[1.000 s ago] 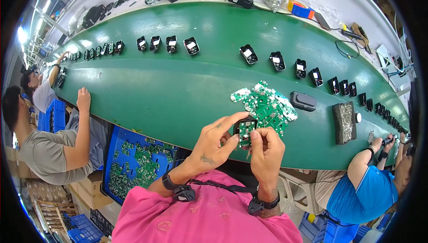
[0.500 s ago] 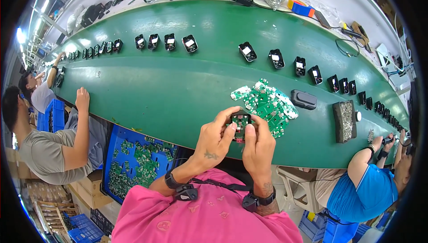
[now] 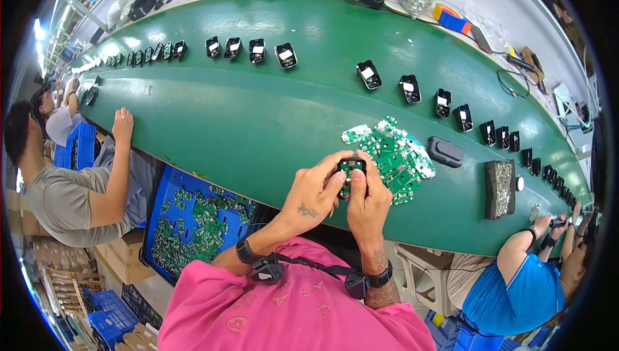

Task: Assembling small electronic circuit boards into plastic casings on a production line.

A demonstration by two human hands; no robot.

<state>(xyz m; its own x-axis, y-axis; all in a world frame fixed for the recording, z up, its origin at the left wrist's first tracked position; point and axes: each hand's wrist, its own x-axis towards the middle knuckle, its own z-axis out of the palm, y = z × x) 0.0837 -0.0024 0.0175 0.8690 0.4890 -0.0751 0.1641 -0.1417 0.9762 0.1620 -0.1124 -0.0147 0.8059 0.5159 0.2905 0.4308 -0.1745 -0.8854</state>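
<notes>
Both hands grip one small black plastic housing with a green circuit board set in it, held over the front edge of the green table. My left hand wraps its left side, thumb on the board's face. On the other side my right hand closes round it, thumb pressed against the board's lower right. Fingers and thumbs cover much of the lower end. Just beyond lies a heap of loose green circuit boards. To its right is a dark grey oblong case.
A row of black housings curves along the table. At right stands a dark tray of small metal parts. A blue bin of boards sits below left. Co-workers sit left and right.
The view has turned slightly, shifting the scene. Both thumbs now sit closer over the board, and the reddish part at the housing's lower end no longer shows.
</notes>
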